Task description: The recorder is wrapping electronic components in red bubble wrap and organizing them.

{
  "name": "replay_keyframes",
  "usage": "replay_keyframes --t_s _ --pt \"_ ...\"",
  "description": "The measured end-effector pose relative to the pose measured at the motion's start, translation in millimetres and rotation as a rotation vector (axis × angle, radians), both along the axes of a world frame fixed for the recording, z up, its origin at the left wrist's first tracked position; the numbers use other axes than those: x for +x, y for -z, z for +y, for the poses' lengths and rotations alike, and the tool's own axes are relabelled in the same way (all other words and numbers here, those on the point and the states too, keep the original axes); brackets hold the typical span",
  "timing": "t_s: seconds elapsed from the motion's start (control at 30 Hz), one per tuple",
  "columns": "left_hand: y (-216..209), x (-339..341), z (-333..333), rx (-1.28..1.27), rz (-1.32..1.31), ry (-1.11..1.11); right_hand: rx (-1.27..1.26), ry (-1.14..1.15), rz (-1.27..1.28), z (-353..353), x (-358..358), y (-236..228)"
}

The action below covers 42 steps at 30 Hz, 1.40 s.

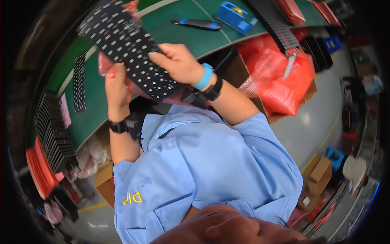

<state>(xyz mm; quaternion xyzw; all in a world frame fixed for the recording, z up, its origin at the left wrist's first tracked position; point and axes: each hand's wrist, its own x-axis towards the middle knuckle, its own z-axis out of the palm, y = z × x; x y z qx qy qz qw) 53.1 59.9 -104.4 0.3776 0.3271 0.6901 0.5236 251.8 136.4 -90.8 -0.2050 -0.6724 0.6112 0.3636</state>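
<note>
Both hands grip a long black circuit board panel (136,55) covered in small white marks, tilted above the bench. My right hand (178,63) is closed on its right edge, the thumb on the top face. My left hand (116,87) is closed at its left edge, thumb upright against it. Pink bubble wrap (105,65) shows behind and beneath the panel, partly hidden by it. The panel's far end is blurred. Another narrow black board strip with white marks (79,83) lies on the bench left of my left hand.
On the green bench (195,42) lie a blue-and-black handled tool (198,24) and a blue tape dispenser (235,17). A black slotted rack (273,24) stands right. Red bubble wrap (280,73) fills a cardboard box (310,95). Stacked black racks (53,130) stand left.
</note>
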Motion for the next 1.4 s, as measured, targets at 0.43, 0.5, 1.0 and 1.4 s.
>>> replay_keyframes --t_s 0.43,0.5,1.0,1.4 --pt "-31.5 -151.6 -49.9 -0.180 -0.095 -0.571 -0.118 0.532 0.599 -11.2 191.1 -26.4" --pt "-32.5 -160.6 -49.6 -0.230 -0.069 -0.613 -0.020 0.364 0.356 -11.8 221.0 6.5" --pt "-75.8 -219.3 -101.8 -0.013 -0.103 -0.513 0.573 -0.215 -0.584 -40.8 157.5 34.9" --pt "-52.6 -222.0 -70.6 0.389 -0.176 0.061 -0.106 0.166 -0.140 -12.5 221.8 6.9"
